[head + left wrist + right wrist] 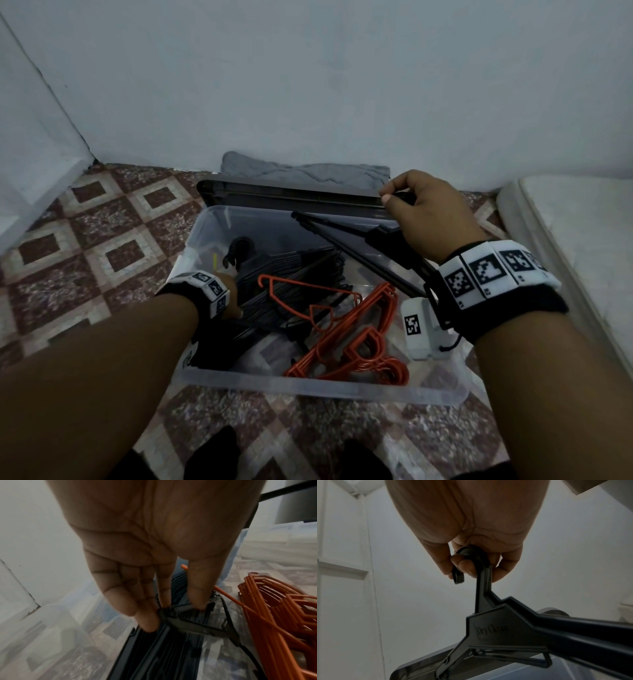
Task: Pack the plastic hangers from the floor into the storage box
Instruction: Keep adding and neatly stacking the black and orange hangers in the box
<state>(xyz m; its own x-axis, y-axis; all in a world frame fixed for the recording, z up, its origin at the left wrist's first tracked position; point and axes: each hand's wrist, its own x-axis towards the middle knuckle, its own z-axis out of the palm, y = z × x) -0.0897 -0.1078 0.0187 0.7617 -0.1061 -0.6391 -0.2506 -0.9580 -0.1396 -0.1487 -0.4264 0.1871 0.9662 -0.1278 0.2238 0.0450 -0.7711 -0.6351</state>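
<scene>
A clear plastic storage box (308,385) stands on the tiled floor in the head view. Its dark lid (274,195) leans behind it. Inside lie a stack of black hangers (291,274) (163,655) and a bunch of orange hangers (359,339) (283,615). My left hand (233,294) (173,609) reaches into the box's left side, its straight fingers pressing on the black stack. My right hand (421,212) (471,563) grips the hook of a black hanger (342,233) (496,628), held tilted over the box's back right corner.
A folded grey cloth (308,171) lies against the wall behind the lid. A white mattress (582,222) runs along the right. Patterned floor tiles (102,240) spread to the left. My feet in dark socks (212,455) are just in front of the box.
</scene>
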